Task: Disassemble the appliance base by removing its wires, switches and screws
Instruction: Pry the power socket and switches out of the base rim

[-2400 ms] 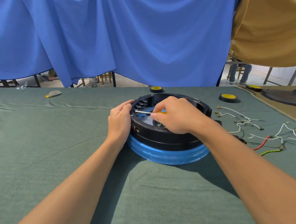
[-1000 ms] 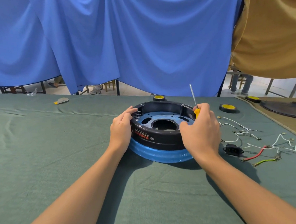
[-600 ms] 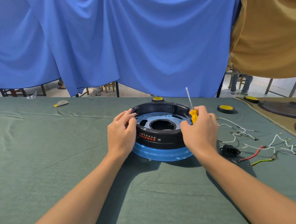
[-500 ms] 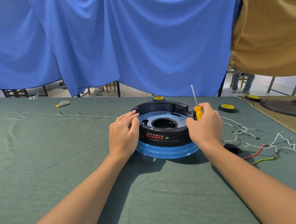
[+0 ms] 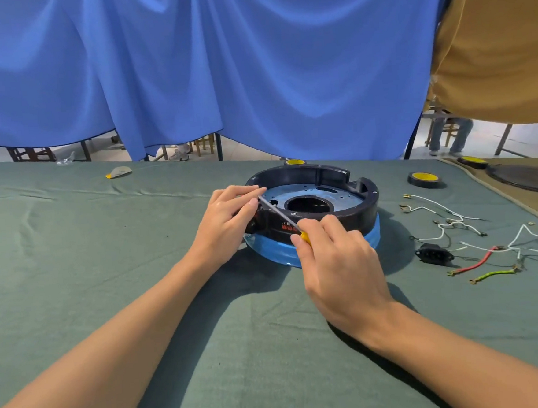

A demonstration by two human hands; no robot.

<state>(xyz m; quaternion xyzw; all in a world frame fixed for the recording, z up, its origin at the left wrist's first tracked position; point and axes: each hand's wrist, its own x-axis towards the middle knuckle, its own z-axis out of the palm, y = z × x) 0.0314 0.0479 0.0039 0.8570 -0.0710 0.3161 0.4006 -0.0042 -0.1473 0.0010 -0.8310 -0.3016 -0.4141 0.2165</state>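
The round appliance base (image 5: 357, 210), black with a blue lower ring and a pale blue inner plate, sits on the green cloth at centre. My left hand (image 5: 223, 224) holds its left rim, fingers curled over the edge by the switch panel. My right hand (image 5: 338, 262) grips a yellow-handled screwdriver (image 5: 279, 214) in front of the base. Its metal shaft slants up and left, and the tip lies at the left rim next to my left fingertips.
Removed wires (image 5: 447, 220) in white, red and yellow-green lie right of the base beside a black socket part (image 5: 434, 253). Yellow-topped tape rolls (image 5: 425, 179) sit at the back right. A dark round plate (image 5: 527, 176) lies far right. Blue curtain hangs behind the table.
The base has been turned round on the cloth. My right hand left the right rim and came to the front, tipping the screwdriver from upright to slanting toward the left rim.
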